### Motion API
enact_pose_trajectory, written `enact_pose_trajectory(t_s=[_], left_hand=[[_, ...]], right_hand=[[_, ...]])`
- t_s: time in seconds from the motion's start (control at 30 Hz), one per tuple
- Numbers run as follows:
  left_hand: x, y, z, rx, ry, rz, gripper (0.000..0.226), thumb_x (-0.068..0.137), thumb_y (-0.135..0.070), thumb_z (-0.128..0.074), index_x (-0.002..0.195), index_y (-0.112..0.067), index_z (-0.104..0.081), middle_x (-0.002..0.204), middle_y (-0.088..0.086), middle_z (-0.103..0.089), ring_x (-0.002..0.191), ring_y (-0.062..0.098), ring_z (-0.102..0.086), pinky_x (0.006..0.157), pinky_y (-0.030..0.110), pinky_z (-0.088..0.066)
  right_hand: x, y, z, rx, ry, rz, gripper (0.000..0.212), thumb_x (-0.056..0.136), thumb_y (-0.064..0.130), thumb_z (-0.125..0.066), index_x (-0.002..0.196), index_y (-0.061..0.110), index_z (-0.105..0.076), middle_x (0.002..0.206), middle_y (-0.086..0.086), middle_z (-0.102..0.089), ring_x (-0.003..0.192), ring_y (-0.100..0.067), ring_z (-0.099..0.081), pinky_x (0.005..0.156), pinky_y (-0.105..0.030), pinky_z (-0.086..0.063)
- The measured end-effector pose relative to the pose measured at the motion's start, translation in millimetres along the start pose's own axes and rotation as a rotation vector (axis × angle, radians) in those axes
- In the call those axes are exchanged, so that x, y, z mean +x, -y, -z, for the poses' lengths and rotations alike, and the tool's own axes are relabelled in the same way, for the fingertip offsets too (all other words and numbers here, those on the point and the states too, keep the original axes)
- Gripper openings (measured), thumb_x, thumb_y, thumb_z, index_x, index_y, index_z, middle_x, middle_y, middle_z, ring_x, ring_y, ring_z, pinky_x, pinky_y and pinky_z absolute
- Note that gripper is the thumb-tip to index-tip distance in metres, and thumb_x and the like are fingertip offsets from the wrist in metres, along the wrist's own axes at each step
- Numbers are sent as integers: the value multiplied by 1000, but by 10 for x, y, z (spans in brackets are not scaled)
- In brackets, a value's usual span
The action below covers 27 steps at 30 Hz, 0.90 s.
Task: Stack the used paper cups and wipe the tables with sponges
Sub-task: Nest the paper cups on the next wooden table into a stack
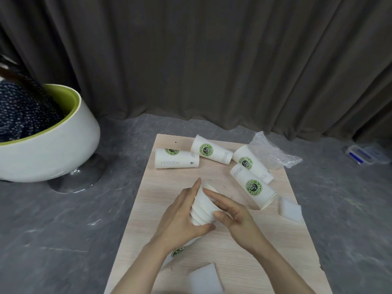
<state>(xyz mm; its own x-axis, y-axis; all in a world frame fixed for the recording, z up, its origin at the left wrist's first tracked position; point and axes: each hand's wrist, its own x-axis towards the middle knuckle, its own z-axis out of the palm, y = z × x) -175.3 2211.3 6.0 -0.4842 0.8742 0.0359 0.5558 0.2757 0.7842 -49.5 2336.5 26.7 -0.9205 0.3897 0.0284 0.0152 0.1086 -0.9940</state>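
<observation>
The left hand (182,211) curls round the left side of a nested stack of paper cups (204,206), thumb under its near end and fingers stretched along its far side; the right hand (231,211) closes on the same stack from the right, index finger laid across the upper cup and thumb pressing the rim area, so both hands grip it together above the light wooden table (212,240). The stack lies tilted, its several rims showing as stepped rings between the palms; beneath the left forearm another paper cup with a green logo (178,251) lies on the table, mostly hidden.

Taking the stack as the landmark: just to its right lies a single cup on its side (253,188), open end toward the viewer; behind that cup, touching or nearly touching it, lies a second cup (249,161); beyond the stack lie two more on their sides, one straight behind (211,152) and one behind and to the left (177,158). A crumpled clear plastic bag (271,153) sits far right of the stack at the table's back corner. A white sponge (289,209) rests right of the stack by the table's edge; another white sponge (204,279) lies nearer the viewer than the stack, between the forearms. Far left of the stack, off the table, stands a white and green tub chair (63,145) on the grey floor; a dark curtain (212,60) hangs behind.
</observation>
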Motion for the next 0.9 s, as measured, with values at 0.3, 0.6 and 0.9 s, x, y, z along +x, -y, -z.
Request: enact_pose_trajectory(t_s=[0.3,0.6,0.9], left_hand=[[86,-53,-58,17,-51,43,99,66,-63,-69,144,-52,-9,123,-24,-39,105,-2,-49,80,23,-46],[52,-46,-34,-25,-16,60,102,60,-65,-76,135,-66,-6,122,-33,-36,107,-7,-45,81,18,-40],[22,-55,-35,-25,4,55,103,61,-65,-75,132,-70,-1,122,-33,-35,109,-5,-45,83,21,-41]], right_hand=[[-17,-81,82,-39,-113,-12,46,88,7,-63,131,24,-55,108,4,-68,102,-9,-60,93,-19,-43],[-11,-711,963,-101,-942,-434,39,86,2,-61,115,29,-65,116,-3,-38,98,-18,-46,88,-31,-41],[34,-779,1025,-8,-804,-557,37,91,-5,-53,124,10,-60,76,3,-47,86,-20,-46,81,-29,-35]])
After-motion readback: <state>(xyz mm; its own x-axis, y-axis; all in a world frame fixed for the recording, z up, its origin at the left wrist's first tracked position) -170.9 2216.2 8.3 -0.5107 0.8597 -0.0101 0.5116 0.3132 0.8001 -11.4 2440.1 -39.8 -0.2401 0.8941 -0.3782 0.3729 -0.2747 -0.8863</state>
